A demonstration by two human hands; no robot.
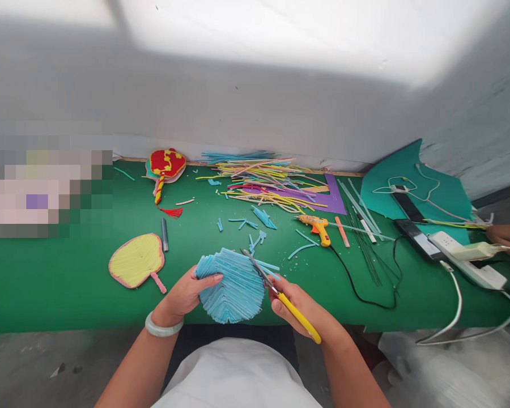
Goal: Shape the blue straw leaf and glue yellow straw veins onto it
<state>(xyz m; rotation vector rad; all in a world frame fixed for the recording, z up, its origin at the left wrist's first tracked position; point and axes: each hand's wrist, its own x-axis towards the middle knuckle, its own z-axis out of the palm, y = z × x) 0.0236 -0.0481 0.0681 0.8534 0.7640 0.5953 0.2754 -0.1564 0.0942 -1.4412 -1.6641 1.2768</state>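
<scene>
- Light-blue, roughly round panel of fuzzy strips (233, 294): in front of the person, held up at the near edge of the green worktop (68, 289).
- Left hand (198, 288): gripping the panel's left side, thumb laid flat across its face, fingers mostly hidden behind; a pale round bangle (164, 327) circles the wrist.
- Right hand (295, 305): at the panel's right edge, closed around yellow-handled metal scissors (289, 307), whose blades slant up and leftward over the panel's upper right edge.
- The panel's strips lie side by side, slanting into a V-shaped centre line; its lower edge is rounded and notched, while a few loose ends jut out at upper right.
- Just beyond the panel: short light-blue offcuts (263, 217).
- Left of the panel: a flat yellow leaf-shaped fan with pink edging (136, 260).
- Right of and beyond the panel: a yellow glue gun (322, 229).
- Farther beyond the panel: a heap of multicoloured fuzzy stems (259, 170).
</scene>
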